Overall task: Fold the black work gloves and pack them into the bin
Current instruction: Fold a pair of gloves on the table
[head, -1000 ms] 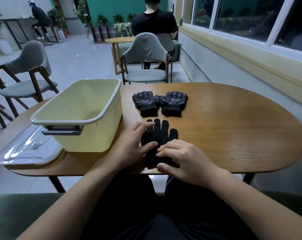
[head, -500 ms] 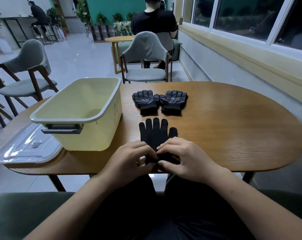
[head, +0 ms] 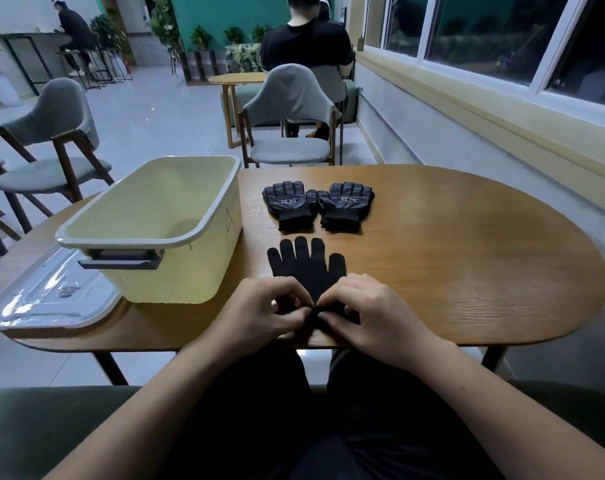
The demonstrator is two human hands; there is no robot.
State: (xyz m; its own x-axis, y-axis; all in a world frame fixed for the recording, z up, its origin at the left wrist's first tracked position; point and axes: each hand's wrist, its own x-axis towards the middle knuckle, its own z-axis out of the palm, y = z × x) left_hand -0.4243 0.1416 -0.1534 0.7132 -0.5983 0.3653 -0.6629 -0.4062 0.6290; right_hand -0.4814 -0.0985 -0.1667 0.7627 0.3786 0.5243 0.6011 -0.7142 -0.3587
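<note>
head view, left hand and right hand pinching cuff of plain black glove on wooden table, yellow bin just left, dotted glove pair beyond

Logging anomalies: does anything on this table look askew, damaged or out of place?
Nothing stands out. The bin stands upright, clear lid flat beside it; dotted gloves lie side by side; left hand and right hand pinch the cuff of the plain glove.

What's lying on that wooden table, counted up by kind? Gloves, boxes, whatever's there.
Dotted black gloves: 2
Plain black glove: 1 that shows
Yellow bin: 1
Clear lid: 1
Total: 5
</note>
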